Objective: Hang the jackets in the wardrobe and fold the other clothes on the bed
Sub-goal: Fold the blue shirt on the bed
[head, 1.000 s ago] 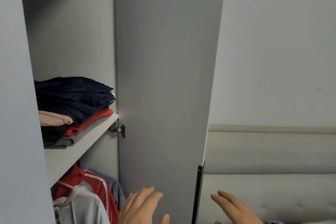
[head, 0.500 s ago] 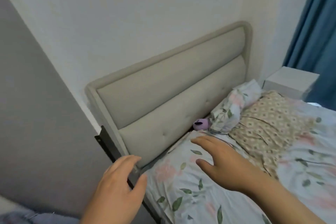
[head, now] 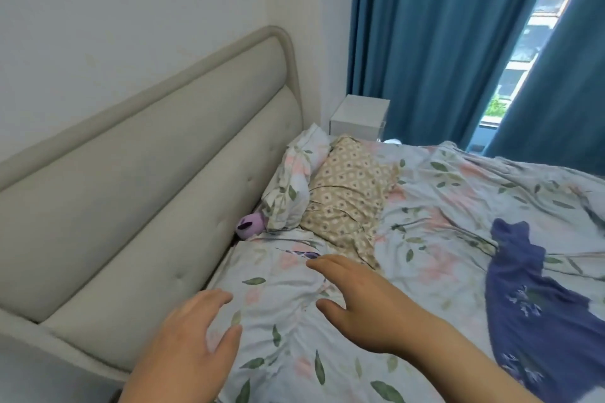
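A dark blue garment (head: 537, 307) with a pale flower print lies crumpled on the floral bed sheet (head: 442, 206) at the right. My left hand (head: 193, 347) hovers at the bottom, over the bed's near corner, fingers spread and holding nothing. My right hand (head: 363, 298) reaches forward above the sheet, fingers straight and empty, well to the left of the blue garment. The wardrobe is out of view.
A padded beige headboard (head: 137, 199) runs along the left wall. Two pillows, a floral one (head: 291, 186) and a beige patterned one (head: 347, 196), lie by it, with a small purple toy (head: 250, 224) tucked beside them. A white nightstand (head: 358, 118) and blue curtains (head: 442, 42) stand behind.
The view has swung right from the open wardrobe to the bed. The blue garment has come into sight. Both hands stay empty and have moved out over the sheet.
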